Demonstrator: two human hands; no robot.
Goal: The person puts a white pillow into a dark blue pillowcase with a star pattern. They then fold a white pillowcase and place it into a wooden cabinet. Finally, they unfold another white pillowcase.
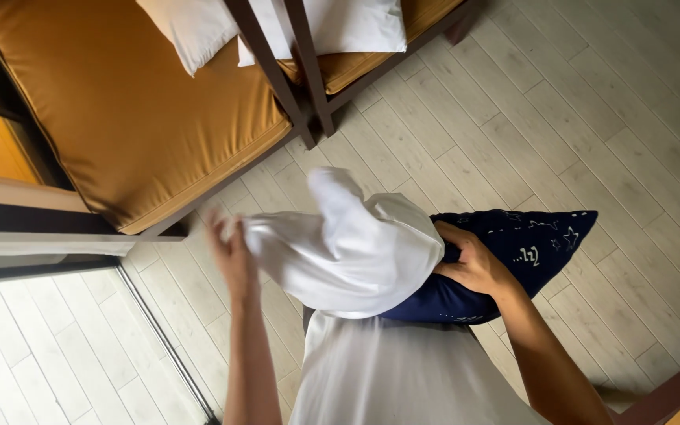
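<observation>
Above a pale wood-plank floor, seen from head height looking straight down: two bare arms working at a pillow held against the body. Right hand clamped on a dark navy pillow with small white star drawings, fingers curled over its near edge, pinning it at waist level. Half covering that pillow, a white pillowcase, bunched and puffed up, one loose corner standing upward. Left hand raised at the far left end of the white cloth, blurred with motion (fingers seem closed on the fabric edge, though the blur hides the exact grip). Below the hands, a white garment on the person's torso.

Upper left: a bed with an orange-brown mattress on a dark wooden frame, two white pillows lying at its top edge. Lower left: a lighter strip of flooring beyond a dark threshold line. Far right edge: a sliver of white cloth and dark wood, too cropped to identify.
</observation>
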